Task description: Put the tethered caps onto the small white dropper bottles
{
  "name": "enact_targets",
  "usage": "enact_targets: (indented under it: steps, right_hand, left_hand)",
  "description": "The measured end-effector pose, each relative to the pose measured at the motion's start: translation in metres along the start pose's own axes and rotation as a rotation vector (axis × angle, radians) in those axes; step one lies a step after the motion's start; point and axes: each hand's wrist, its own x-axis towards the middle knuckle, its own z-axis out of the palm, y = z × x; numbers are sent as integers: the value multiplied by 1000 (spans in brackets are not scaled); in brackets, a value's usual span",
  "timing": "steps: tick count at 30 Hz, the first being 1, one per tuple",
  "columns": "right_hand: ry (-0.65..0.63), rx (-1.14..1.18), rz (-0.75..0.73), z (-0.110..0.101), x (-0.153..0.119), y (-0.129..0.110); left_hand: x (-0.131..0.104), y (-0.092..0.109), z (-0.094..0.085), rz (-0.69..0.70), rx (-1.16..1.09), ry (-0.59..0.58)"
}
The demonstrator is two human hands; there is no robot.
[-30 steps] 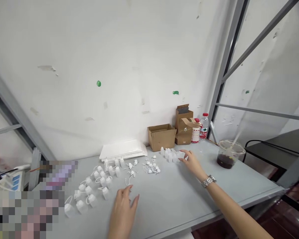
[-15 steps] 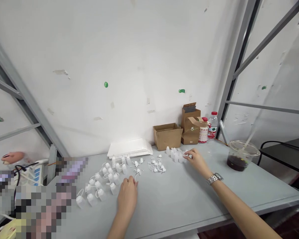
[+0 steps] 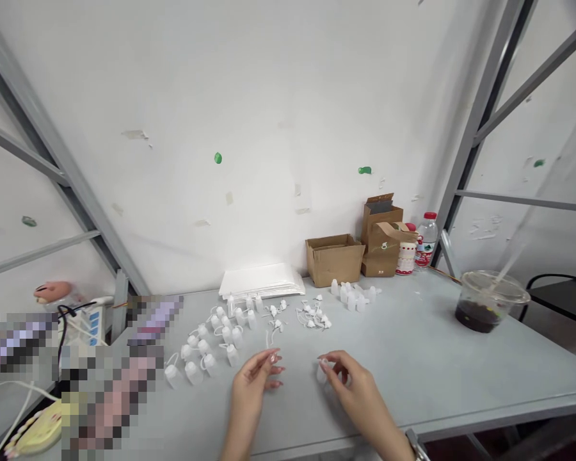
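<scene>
Head view: our right hand [image 3: 352,387] pinches a small bottle [image 3: 322,371] in its fingers, in front of us at twelve o'clock; a pale shape beneath the palm is too blurred for us to name. If we squeezed harder, its likely soft wall could flex and slip free. Our left hand [image 3: 254,379] has its thumb and forefinger close together, but we cannot tell whether they hold anything; a thin strap [image 3: 271,337] lies just beyond the tips and might snag.

At ten o'clock from the left hand, capped bottles [image 3: 203,347] stand crowded on the table [image 3: 413,358]; a sideways sweep could topple the nearest and set off its neighbours. Between eleven and twelve from the right hand, loose caps [image 3: 318,314] lie with straps jumbled, so lifting one may drag others. Loose bottles [image 3: 351,301] cluster near twelve, easily tipped by a careless reach. Farther out, at two o'clock, a wide swing could catch the drink cup's [image 3: 482,308] tall straw and spill it.
</scene>
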Motion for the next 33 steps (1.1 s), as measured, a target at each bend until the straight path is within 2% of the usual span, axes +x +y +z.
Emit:
enact_targets:
  steps: [7,10,13,16,18,23,29,33]
  right_hand:
    - [11,-6,-52,22,-7,7]
    - [-52,135,-22,31,-10,-1]
    - [-157,362,62,40,-13,-9]
    - [-140,461,63,44,-13,-12]
    - [-108,461,52,44,-13,-13]
    - [-129,463,98,43,-12,-13]
    - [-78,346,68,45,-14,-10]
    - [-48,337,53,44,-13,-10]
  left_hand:
    - [-8,-5,1,-99,-262,29]
    - [-10,-6,4,-128,-314,48]
    - [-10,-9,9,-147,-302,15]
    - [-9,-12,14,-134,-299,10]
    - [-9,-15,18,-115,-293,18]
    - [-12,-16,22,-59,-248,14]
    - [-18,-12,24,10,-101,-28]
    - [-19,-7,28,29,-141,-69]
